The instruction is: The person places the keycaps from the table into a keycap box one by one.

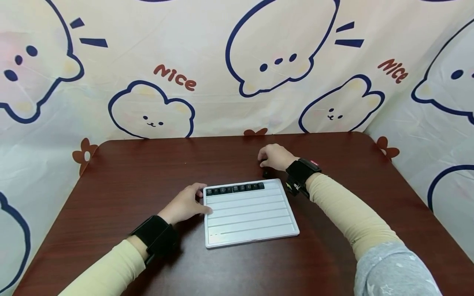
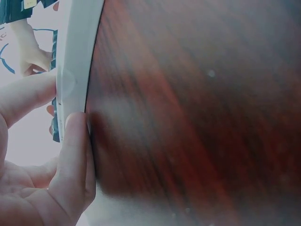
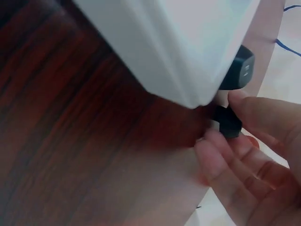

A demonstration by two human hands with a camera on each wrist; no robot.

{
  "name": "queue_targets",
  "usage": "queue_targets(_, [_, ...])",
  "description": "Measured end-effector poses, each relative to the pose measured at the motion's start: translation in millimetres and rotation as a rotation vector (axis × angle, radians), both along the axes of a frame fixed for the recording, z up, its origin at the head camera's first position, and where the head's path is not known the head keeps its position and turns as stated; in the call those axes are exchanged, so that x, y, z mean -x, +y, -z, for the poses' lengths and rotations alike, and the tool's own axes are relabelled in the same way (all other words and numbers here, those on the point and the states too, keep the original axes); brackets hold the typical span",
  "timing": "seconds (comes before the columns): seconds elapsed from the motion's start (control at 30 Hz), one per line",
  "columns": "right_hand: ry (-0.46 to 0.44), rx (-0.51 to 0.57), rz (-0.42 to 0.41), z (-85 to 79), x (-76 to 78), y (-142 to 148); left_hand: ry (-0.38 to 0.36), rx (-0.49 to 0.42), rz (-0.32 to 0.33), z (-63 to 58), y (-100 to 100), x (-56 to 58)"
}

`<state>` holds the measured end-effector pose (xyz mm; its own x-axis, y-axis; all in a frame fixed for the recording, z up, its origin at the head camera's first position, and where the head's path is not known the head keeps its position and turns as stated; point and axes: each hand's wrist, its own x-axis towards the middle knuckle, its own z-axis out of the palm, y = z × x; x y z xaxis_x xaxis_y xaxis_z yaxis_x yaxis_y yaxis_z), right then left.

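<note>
A white ridged tray (image 1: 252, 218) lies on the table, with several black keycaps (image 1: 235, 188) lined up along its far ridge. My left hand (image 1: 187, 204) grips the tray's left side near the far corner; the left wrist view shows a finger and thumb (image 2: 74, 136) against the white rim. Past the tray's far right corner, my right hand (image 1: 277, 156) pinches a small black keycap (image 3: 228, 122) between thumb and fingers. Another black keycap (image 3: 241, 68) appears beyond the tray's edge in the right wrist view.
The dark reddish-brown wooden table (image 1: 148, 172) extends around the tray on all sides. A pale cloth with cartoon outlines (image 1: 207, 49) hangs behind and beside it. Black straps with devices (image 1: 300, 176) sit on both wrists.
</note>
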<state>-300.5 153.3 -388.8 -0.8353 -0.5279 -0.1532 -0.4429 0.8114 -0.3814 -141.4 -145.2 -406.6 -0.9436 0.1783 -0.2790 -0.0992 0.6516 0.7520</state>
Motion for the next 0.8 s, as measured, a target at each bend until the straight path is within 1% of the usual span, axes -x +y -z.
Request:
queue_targets(0.17, [0.007, 0.039, -0.026, 1.5, -1.6, 2.8, -0.004, 0.004, 0.002, 0.5, 0.3, -0.4])
queue_targets(0.4, [0.011, 0.057, -0.054, 2.2, -3.3, 3.5, 0.004, 0.010, 0.007, -0.8, 0.6, -1.4])
queue_targets(0.53, [-0.001, 0.061, -0.033, 5.4, -0.5, 6.1, 0.003, 0.007, 0.008, -0.8, 0.3, -1.5])
queue_targets(0.7, [-0.017, 0.056, 0.030, 5.2, 3.0, 7.8, 0.002, 0.004, 0.004, -0.9, -0.1, 0.0])
queue_targets(0.8, [-0.028, 0.049, 0.040, 5.3, 3.0, 8.4, -0.001, 0.002, 0.000, -1.0, -0.2, 0.0])
